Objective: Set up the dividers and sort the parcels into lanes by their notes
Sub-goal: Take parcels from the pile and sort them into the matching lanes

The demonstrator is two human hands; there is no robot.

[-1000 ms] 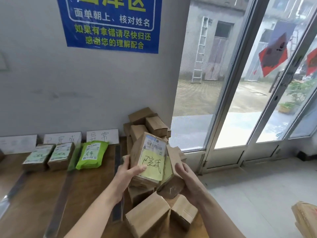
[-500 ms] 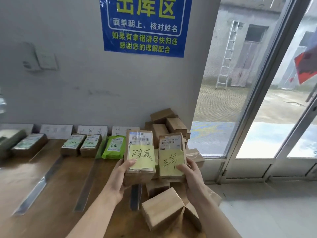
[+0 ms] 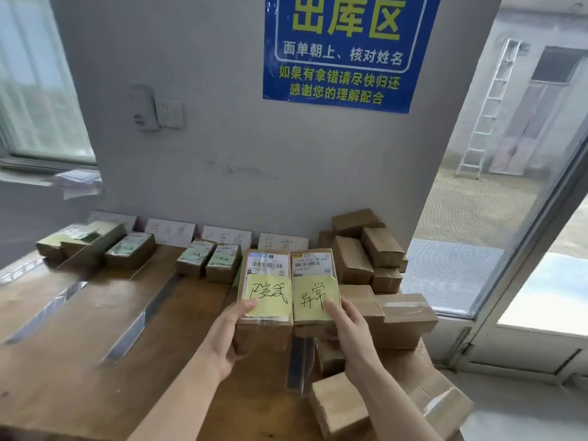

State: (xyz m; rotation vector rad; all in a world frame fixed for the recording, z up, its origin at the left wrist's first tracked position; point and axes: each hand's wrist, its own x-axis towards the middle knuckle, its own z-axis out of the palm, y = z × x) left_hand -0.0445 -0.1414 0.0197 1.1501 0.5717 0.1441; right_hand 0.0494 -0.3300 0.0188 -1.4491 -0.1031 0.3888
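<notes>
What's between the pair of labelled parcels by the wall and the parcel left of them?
Head view: the gap between the pair of parcels and the left parcel is bare table; a metal divider strip runs up to it.

Left parcel [image 3: 264, 268], right parcel [image 3: 313, 269]: side by side, yellow notes [image 3: 270, 297] up.
</notes>
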